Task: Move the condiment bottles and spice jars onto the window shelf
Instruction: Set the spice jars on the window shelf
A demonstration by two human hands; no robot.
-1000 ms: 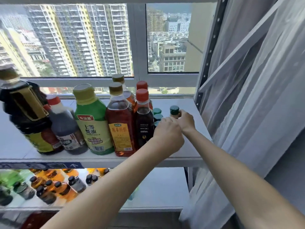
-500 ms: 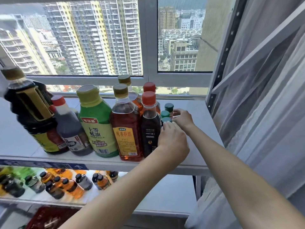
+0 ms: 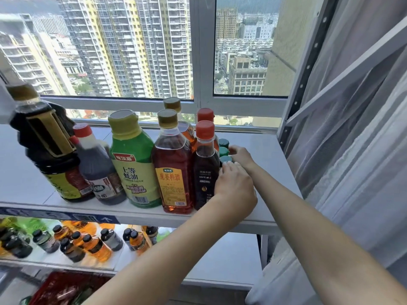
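Your green-capped spice jars (image 3: 224, 150) now sit in a tight row on the window shelf (image 3: 271, 155), pressed just right of the red-capped dark bottle (image 3: 204, 168). A second ago one jar stood apart, further right, with your right hand around it; since then it has been slid in against the others, so the loose jar has joined the row. I'd judge this placement nearly finished and the jars ready to be let go.

Only the teal-green caps show, three of them in a line running from the shelf's front toward the window; the jar bodies are hidden behind the dark bottle and your hands, so I can't tell what is in them.

Your right hand (image 3: 241, 156) rests against the right side of the jars, its fingers curled toward the caps. Your left hand (image 3: 234, 190) sits just in front of the nearest jar, fingertips (image 3: 228, 165) touching its cap, knuckles bent. Whether either hand truly grips a jar or only nudges it, I cannot tell.

Left of the dark bottle stand the amber cooking-wine bottle (image 3: 174, 168), the green oyster-sauce bottle (image 3: 134, 164), a vinegar bottle with a red cap (image 3: 97, 168) and a large soy-sauce jug (image 3: 50, 150). Behind the dark bottle, two more bottles stand nearer the window. Right of the jars the shelf is bare as far as the curtain (image 3: 352, 150). Below, a lower shelf (image 3: 220, 256) holds many small bottles well to the left.
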